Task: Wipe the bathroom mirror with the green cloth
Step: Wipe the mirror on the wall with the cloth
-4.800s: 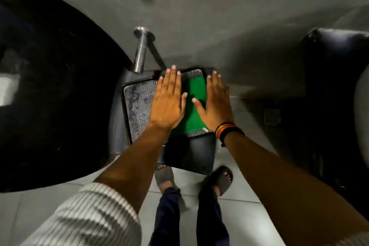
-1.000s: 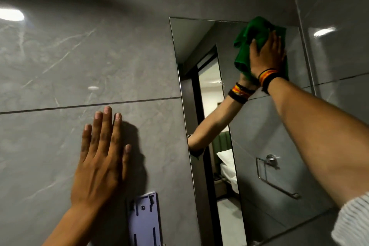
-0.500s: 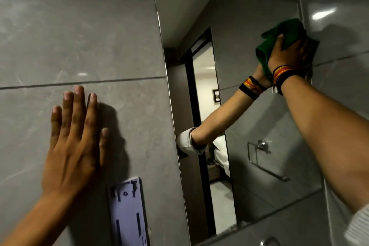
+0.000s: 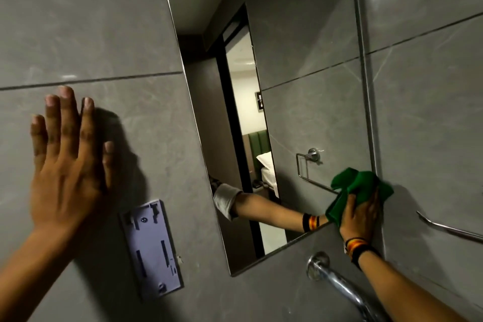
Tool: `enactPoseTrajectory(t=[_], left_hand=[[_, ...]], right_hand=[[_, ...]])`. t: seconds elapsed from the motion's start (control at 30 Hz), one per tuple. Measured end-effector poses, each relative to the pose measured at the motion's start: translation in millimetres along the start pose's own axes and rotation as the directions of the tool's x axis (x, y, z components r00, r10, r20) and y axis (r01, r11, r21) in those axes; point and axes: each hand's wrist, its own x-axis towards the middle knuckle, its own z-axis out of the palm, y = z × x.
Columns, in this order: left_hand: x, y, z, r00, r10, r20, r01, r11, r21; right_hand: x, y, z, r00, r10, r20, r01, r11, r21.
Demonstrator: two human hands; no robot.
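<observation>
Dim; ceiling-light glare on tiles; wide-angle warp.

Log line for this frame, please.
right hand presses cloth | mirror lower-right corner | left hand flat on wall

My right hand [image 4: 359, 214] covers the lower part of the green cloth [image 4: 358, 185], so I cannot see how much of it lies on the mirror [image 4: 300, 73]. The mirror's top runs off the upper edge. The chrome tap [image 4: 337, 285] is cut off at the bottom edge, its spout unseen. Both my forearms leave the picture.
</observation>
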Motion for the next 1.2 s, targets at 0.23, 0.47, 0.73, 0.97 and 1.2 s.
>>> enactPoseTrajectory(t=[0.23,0.47,0.73,0.97,1.2], left_hand=[[-5,45,-48,0.99,0.003,-0.143,-0.015,0.997,-0.078],[-5,69,-87,0.998,0.009,-0.067,-0.018,0.991,-0.131],[-5,74,-97,0.999,0.016,-0.034,-0.02,0.995,-0.102],[-5,78,-106,0.999,0.02,-0.026,-0.023,0.992,-0.122],[-4,78,-105,0.999,0.016,-0.038,-0.02,0.992,-0.126]], right_hand=[[-31,-21,1,0.969,-0.235,0.079,0.238,0.971,-0.028],[-166,-89,32,0.7,-0.654,0.288,0.695,0.716,-0.064],[-182,-97,34,0.597,-0.757,0.267,0.799,0.592,-0.109],[-129,-198,46,0.531,-0.827,0.183,0.846,0.529,-0.068],[-59,-350,52,0.488,-0.872,0.04,0.87,0.482,-0.104]])
